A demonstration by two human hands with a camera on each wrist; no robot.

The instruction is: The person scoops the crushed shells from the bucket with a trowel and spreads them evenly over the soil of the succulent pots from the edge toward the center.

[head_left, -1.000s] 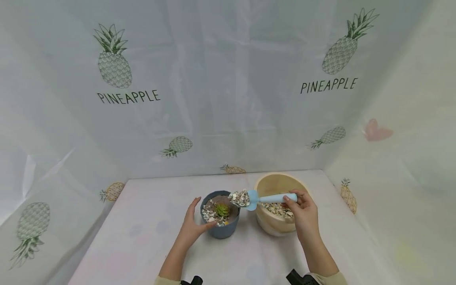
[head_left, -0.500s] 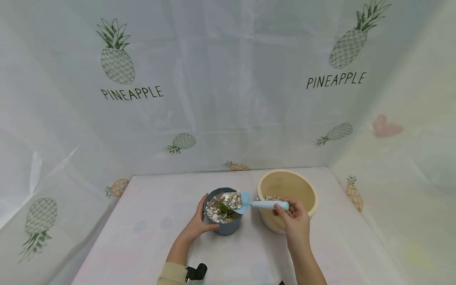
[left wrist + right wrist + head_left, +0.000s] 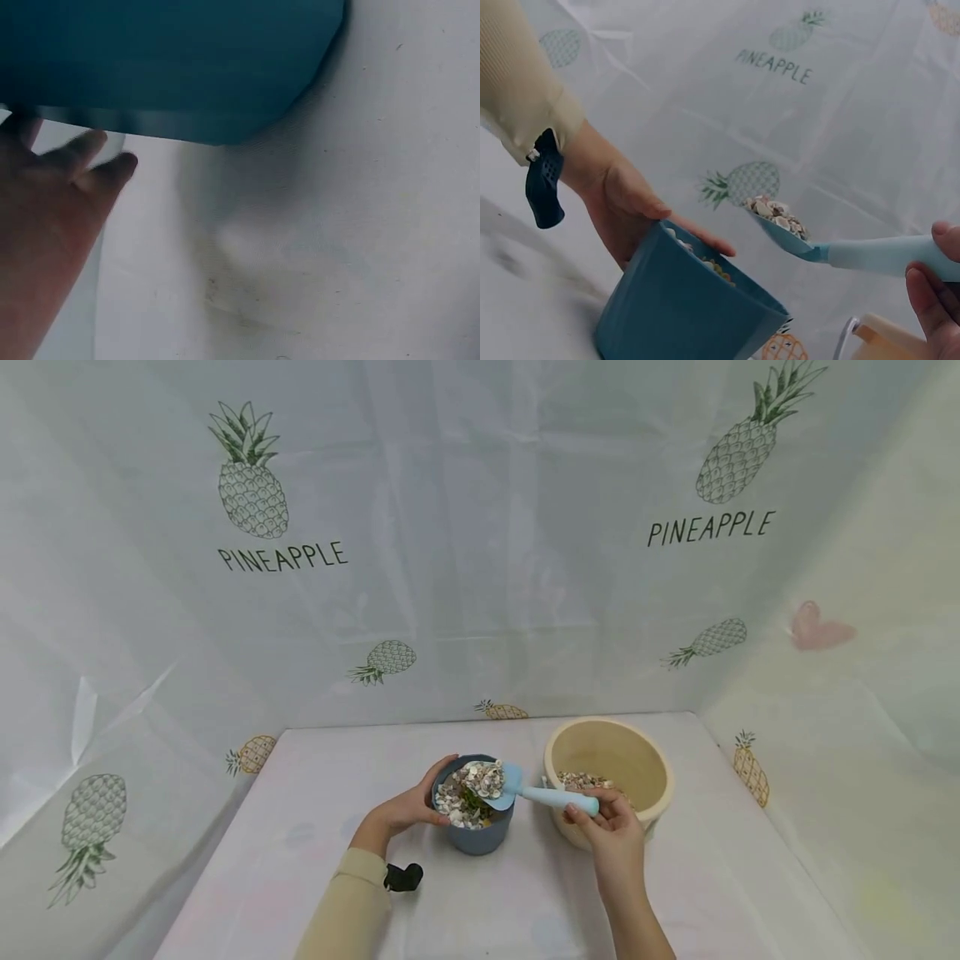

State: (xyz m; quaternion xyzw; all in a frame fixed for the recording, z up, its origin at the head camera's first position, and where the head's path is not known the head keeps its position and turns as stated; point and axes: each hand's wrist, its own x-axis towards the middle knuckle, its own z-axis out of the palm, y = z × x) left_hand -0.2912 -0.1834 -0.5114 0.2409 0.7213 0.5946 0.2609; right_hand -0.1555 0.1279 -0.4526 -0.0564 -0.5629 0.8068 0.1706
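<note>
My left hand [image 3: 408,806] holds the left side of a blue-grey flowerpot [image 3: 477,841], its thumb at the near rim and its fingers reaching round behind. Inside the pot sit pale stones and a small green succulent [image 3: 472,802], partly covered by a light blue hand trowel [image 3: 551,796]. My right hand [image 3: 617,839] pinches the end of the trowel's handle between thumb and fingers. Heaped on its scoop is a load of small shell-like stones [image 3: 778,215]. The right wrist view shows this scoop above the pot's right rim. In the left wrist view the fingers are dark and blurred.
A cream bucket [image 3: 657,760] stands right of the pot, with more small stones [image 3: 588,781] at its bottom. Both rest on a pale table [image 3: 337,893]. White sheeting [image 3: 480,568] printed with pineapples hangs behind and at the sides.
My right hand has brought the loaded trowel left from in front of the bucket to over the pot. My left hand has come in closer around the pot.
</note>
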